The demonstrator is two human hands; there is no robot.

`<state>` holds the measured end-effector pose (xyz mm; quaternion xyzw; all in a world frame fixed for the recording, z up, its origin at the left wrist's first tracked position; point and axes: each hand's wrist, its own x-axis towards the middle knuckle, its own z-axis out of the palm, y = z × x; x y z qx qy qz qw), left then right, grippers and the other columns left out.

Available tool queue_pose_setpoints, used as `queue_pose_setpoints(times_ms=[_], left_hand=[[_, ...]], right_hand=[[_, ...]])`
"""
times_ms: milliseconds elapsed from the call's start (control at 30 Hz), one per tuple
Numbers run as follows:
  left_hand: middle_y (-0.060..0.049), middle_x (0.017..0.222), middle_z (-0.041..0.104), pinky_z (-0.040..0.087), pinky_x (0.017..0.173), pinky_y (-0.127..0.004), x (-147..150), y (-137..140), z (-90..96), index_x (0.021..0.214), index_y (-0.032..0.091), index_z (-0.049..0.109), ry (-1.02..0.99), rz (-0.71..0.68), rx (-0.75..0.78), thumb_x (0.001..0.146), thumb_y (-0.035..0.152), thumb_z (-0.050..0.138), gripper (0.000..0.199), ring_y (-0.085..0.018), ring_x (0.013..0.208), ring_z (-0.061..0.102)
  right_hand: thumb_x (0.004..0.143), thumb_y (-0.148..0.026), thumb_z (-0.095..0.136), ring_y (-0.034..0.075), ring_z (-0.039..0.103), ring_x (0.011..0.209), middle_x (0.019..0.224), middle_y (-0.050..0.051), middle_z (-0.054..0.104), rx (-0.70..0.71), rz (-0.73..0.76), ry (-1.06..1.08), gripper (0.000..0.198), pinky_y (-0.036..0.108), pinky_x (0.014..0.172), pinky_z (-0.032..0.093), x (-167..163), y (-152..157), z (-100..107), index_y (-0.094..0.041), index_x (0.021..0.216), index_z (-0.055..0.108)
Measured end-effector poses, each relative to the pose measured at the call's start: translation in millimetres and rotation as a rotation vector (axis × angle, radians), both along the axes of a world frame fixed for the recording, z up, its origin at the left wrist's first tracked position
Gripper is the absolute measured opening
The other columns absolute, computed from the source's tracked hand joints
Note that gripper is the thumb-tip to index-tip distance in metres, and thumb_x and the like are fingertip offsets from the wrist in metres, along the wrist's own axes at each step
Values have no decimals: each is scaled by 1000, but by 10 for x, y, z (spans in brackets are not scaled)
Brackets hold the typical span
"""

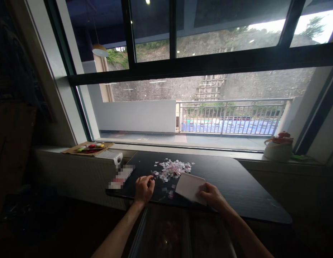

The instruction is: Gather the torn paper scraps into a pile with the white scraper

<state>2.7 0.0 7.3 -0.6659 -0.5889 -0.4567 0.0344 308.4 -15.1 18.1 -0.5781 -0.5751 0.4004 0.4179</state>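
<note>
My right hand (211, 195) grips the right edge of a pale, roughly square card (190, 187), thumb on top. The card is tilted over the black table, its far left corner by a heap of small paper pieces (173, 169), mostly white with some pinkish ones. My left hand (144, 189) is at the table's near edge, left of the heap, with its fingers curled and the thumb close to the forefinger. Whatever may be in that pinch is too small to make out. A few loose pieces (170, 194) lie between my hands.
The black table (236, 186) stands against a window sill. A blurred-out flat item (120, 178) lies at its left edge. On the sill are a brown board with colourful items (91, 147) and a white jug (278, 147). Below the near edge are dim clear-looking containers (169, 233).
</note>
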Motion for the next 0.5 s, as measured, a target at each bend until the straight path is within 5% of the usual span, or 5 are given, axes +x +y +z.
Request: queue_pose_setpoints(times_ms=[500], left_hand=[[-3, 75, 67, 39, 93, -45, 17, -11, 4, 88, 21, 67, -12, -1, -12, 78, 31, 47, 25, -23, 86, 61]], right_hand=[[56, -20, 60, 24, 67, 76, 79, 5, 71, -80, 125, 90, 28, 32, 65, 54, -207, -28, 19, -14, 83, 63]])
